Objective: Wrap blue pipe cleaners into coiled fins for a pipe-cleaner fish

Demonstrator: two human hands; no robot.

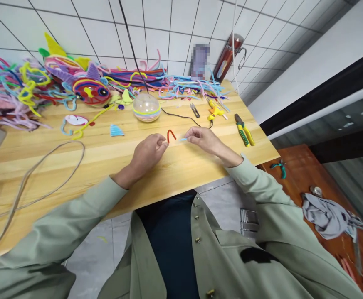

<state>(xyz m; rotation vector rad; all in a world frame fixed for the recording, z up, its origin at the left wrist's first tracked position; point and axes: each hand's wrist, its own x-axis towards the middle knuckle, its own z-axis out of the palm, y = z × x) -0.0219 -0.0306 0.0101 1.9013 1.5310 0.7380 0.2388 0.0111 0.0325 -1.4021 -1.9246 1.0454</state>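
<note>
Two short lengths of chenille stem held a crafter's attention at a wooden table (pixel 103 153). The left hand (pixel 145 154) had its thumb and fingers pinched on the near end of a bent red pipe cleaner (pixel 171 132), its bend pointing to the far side. The right hand (pixel 203 139) pinched a light blue pipe cleaner piece (pixel 183 139), one end poking out to the left. The pieces sat between the hands, near each other but apart.

A light hold close to the ends seemed wisest, since a harder squeeze could have flattened the fuzz or opened the bend. Bracing the wrists on the wood would likely have steadied both tips.

On the far side stood a clear ball (pixel 146 107) banded in color; to the right lay a yellow glue gun (pixel 215 110), best given room, and green-and-yellow pliers (pixel 244 131).
</note>
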